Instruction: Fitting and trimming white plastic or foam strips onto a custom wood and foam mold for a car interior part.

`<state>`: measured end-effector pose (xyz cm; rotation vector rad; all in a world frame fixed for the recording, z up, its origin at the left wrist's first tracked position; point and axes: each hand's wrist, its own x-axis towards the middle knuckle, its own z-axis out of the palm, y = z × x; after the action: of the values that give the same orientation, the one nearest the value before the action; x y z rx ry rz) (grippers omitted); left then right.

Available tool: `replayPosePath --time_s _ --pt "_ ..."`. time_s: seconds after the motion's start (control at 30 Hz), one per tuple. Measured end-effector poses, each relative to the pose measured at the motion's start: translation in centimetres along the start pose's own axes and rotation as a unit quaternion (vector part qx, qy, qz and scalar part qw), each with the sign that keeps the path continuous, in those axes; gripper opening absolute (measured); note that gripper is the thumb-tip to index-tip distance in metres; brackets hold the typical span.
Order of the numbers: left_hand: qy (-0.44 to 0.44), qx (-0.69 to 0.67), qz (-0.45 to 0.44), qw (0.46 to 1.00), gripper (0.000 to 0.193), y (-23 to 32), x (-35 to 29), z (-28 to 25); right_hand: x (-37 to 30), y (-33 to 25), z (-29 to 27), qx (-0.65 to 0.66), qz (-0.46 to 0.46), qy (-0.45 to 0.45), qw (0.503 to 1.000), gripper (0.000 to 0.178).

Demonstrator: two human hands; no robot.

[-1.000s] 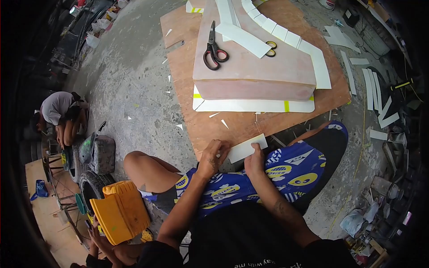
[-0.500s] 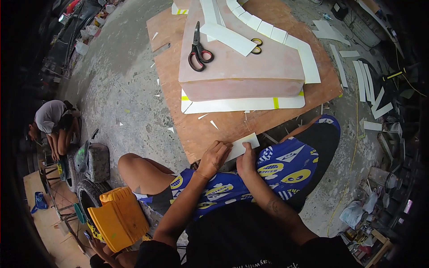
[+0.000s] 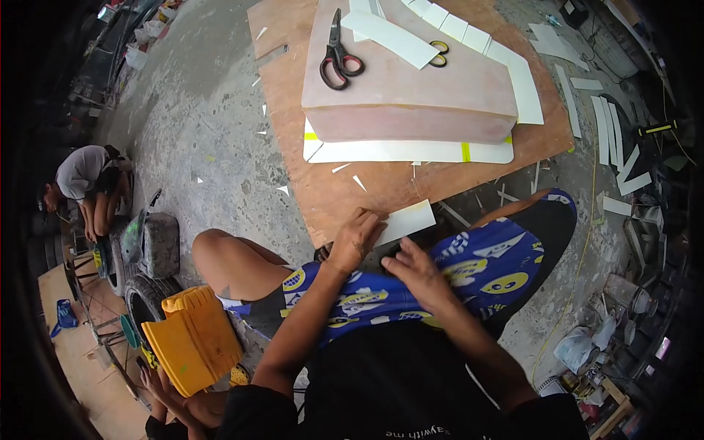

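A short white strip of card or sheet (image 3: 409,222) lies slanted at the near edge of the brown board, over my lap. My left hand (image 3: 357,240) holds its left end, fingers bent over it; the thumb is partly hidden. Just below the strip, my right hand (image 3: 418,271) is apart from it, fingers loosely spread and nothing visible in them. Beyond them stands a pinkish block-like form (image 3: 411,123) edged with white pieces and yellow tape. On its top lie black-and-red scissors (image 3: 337,62), a second pair with yellow-and-black handles (image 3: 438,55) and a loose white strip (image 3: 396,40).
Small white offcuts (image 3: 359,182) litter the brown plywood board (image 3: 286,110). More white strips (image 3: 605,132) lie on the concrete floor at right. A yellow plastic case (image 3: 192,345) and a tyre (image 3: 147,301) stand at left. One person (image 3: 88,183) crouches far left; another's hands (image 3: 158,385) show lower left.
My right hand has let go of the white strip and drawn back toward me, its fingers opening. My left hand keeps hold. The view has shifted slightly.
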<state>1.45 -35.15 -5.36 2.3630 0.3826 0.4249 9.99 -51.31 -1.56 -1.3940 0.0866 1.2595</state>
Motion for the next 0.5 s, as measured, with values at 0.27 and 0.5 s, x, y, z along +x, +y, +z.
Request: replayPosePath --time_s 0.27,0.5 --pt "0.017 -0.019 -0.022 0.999 0.017 -0.1 0.3 0.1 8.3 -6.5 -4.2 -0.537 -0.428 -0.157 0.710 0.028" --pt "0.030 -0.013 -0.013 0.999 0.021 -0.2 -0.1 0.2 9.4 -5.0 -4.6 -0.547 -0.460 -0.160 0.681 0.028"
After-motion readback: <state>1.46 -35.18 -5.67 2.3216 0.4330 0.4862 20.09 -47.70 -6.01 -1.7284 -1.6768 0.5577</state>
